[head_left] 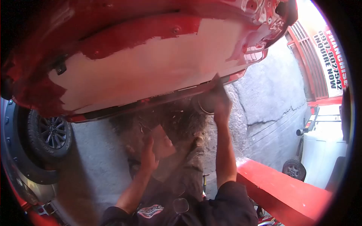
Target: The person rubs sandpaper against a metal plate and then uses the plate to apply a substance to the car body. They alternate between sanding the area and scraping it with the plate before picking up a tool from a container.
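Observation:
My left hand (149, 153) is closed on the edge of a flat, roughly square sheet (163, 142), pinkish brown, held out over my legs. My right hand (223, 107) reaches up to the lower edge of a red car panel (124, 71) coated with a wide pale pinkish patch. Between its curled fingers is a dark flat piece (216, 83), whose pointed tip overlaps the panel's edge; blur leaves its kind something I cannot tell. Just left of that hand shows a round rim (205, 105), partly covered by it. Haze hangs around both hands.
A dark wheel (52, 132) of another vehicle stands at the left. A red beam (281, 188) runs beside my right elbow. Farther right are a white vehicle (320, 150), a lettered sign (329, 56) and a red grille (309, 60). Cracked concrete (267, 94) lies beyond the panel.

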`<state>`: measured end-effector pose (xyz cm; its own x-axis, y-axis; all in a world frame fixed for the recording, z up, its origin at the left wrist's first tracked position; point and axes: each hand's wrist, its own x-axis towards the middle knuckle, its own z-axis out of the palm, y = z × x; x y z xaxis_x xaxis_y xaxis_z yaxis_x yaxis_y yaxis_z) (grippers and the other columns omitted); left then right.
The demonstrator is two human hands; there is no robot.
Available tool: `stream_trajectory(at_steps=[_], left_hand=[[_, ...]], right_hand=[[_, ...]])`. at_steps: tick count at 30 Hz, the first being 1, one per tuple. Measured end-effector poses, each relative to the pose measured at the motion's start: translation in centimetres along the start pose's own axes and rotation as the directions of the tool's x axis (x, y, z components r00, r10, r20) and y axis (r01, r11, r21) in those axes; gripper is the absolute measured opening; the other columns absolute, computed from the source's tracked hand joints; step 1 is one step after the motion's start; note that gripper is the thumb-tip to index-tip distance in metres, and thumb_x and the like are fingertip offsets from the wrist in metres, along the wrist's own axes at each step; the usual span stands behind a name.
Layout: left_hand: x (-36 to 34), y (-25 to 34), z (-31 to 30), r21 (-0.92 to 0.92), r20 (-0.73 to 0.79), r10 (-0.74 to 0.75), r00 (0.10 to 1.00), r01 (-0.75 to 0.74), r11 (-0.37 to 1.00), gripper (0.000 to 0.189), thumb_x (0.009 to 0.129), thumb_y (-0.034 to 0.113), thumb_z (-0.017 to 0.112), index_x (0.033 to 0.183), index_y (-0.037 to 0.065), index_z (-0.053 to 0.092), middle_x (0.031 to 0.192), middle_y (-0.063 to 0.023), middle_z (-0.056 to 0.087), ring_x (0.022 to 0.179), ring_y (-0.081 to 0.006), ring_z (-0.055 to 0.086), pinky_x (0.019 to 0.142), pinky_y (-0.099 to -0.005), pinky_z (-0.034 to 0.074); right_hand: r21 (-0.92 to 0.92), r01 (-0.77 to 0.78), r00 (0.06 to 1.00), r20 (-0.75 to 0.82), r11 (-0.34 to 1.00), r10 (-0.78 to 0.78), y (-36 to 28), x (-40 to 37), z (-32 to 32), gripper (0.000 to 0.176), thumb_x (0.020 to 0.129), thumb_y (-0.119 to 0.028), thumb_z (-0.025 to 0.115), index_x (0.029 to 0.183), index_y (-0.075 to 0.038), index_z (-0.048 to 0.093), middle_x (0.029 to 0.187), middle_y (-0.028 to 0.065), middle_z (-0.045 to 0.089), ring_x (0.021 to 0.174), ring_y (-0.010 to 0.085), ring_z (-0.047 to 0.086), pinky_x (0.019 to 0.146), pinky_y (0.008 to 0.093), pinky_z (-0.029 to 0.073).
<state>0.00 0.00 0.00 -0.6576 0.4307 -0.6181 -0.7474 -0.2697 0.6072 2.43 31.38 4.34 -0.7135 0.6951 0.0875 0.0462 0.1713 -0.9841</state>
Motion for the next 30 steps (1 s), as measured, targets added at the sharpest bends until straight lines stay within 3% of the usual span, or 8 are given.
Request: stream_trajectory(at_steps=[6,8,9,11,17,19,23,30], left_hand=[[-2.4,4.5,-4.6,-0.212,-0.036,0.022,0.999,-0.029,0.977,0.041,0.1,0.037,0.051,0.126,0.005,0.054,0.119,-0.0053,0.062,0.109,-0.0206,0.061,0.094,-0.0374,0.047],[-3.1,6.4,-7.3,-0.299,-0.083,0.049,0.995,-0.072,0.952,0.039,0.1,0.035,0.05,0.124,0.005,0.055,0.117,-0.005,0.062,0.108,-0.021,0.061,0.094,-0.0379,0.047],[-3.8,7.2,-9.0,-0.322,-0.031,0.062,0.998,-0.069,0.944,0.038,0.1,0.035,0.051,0.123,0.005,0.056,0.117,-0.0049,0.062,0.108,-0.0209,0.061,0.094,-0.038,0.047],[-5.0,10.5,-12.9,-0.355,0.064,0.098,0.993,-0.069,0.932,0.036,0.099,0.034,0.052,0.12,0.005,0.056,0.116,-0.0048,0.062,0.108,-0.0207,0.06,0.094,-0.0382,0.047],[-7.7,20.6,-25.3,-0.238,0.007,-0.008,1.0,0.009,0.971,0.038,0.097,0.035,0.057,0.121,0.006,0.056,0.119,-0.005,0.06,0.111,-0.0194,0.058,0.094,-0.0385,0.048],[-7.4,22.7,-26.4,-0.248,0.033,0.032,0.999,-0.023,0.969,0.041,0.096,0.036,0.059,0.123,0.006,0.055,0.12,-0.0051,0.059,0.111,-0.0197,0.058,0.095,-0.039,0.047],[-7.6,24.5,-25.7,-0.176,0.052,-0.029,0.998,0.038,0.984,0.043,0.095,0.035,0.06,0.128,0.01,0.051,0.121,-0.0053,0.058,0.112,-0.02,0.057,0.095,-0.0398,0.047],[-11.0,25.7,-19.4,0.104,-0.02,-0.063,0.998,0.065,0.992,0.044,0.093,0.03,0.065,0.129,0.011,0.049,0.116,-0.0043,0.059,0.109,-0.0206,0.06,0.085,-0.0377,0.053]], right_hand=[[-0.014,-0.371,0.928,-0.003,0.928,0.371,11.5,-14.2,3.7,0.035,0.089,-0.011,0.05,0.121,-0.004,0.063,0.099,0.0097,0.066,0.092,0.021,0.062,0.083,0.034,0.048],[-0.694,0.04,0.993,0.105,0.719,0.046,20.1,-19.4,-0.8,0.044,0.081,-0.003,0.049,0.122,-0.006,0.064,0.104,0.0185,0.067,0.096,0.0337,0.064,0.085,0.0407,0.05],[-0.829,0.001,0.973,0.13,0.559,0.191,19.8,-23.7,-3.4,0.05,0.076,-0.002,0.05,0.123,-0.009,0.064,0.108,0.0247,0.065,0.102,0.0417,0.061,0.086,0.0453,0.051],[-0.941,-0.169,0.737,0.076,0.292,0.671,17.5,-32.7,-7.0,0.049,0.076,-0.008,0.052,0.124,-0.012,0.065,0.112,0.0268,0.063,0.104,0.0396,0.062,0.089,0.0454,0.051],[-0.885,-0.457,0.475,-0.326,-0.088,0.818,10.7,-58.2,-6.6,0.031,0.079,-0.032,0.06,0.082,-0.002,0.071,0.088,0.0242,0.069,0.086,0.0415,0.068,0.076,0.0489,0.055],[-0.958,0.232,0.319,0.237,0.167,0.918,6.3,-56.6,-2.4,0.027,0.078,-0.026,0.06,0.087,-0.003,0.071,0.089,0.0269,0.068,0.089,0.0438,0.066,0.079,0.0498,0.053],[-0.929,-0.235,0.853,-0.056,0.286,0.518,13.6,-55.1,2.2,0.017,0.074,-0.018,0.062,0.084,-0.006,0.07,0.08,0.0196,0.068,0.079,0.04,0.067,0.069,0.0471,0.054],[-0.537,-0.402,0.903,-0.099,0.742,0.418,5.5,-39.7,13.0,0.046,0.073,-0.001,0.044,0.114,-0.003,0.066,0.095,0.0224,0.069,0.084,0.0292,0.066,0.076,0.0389,0.052]])
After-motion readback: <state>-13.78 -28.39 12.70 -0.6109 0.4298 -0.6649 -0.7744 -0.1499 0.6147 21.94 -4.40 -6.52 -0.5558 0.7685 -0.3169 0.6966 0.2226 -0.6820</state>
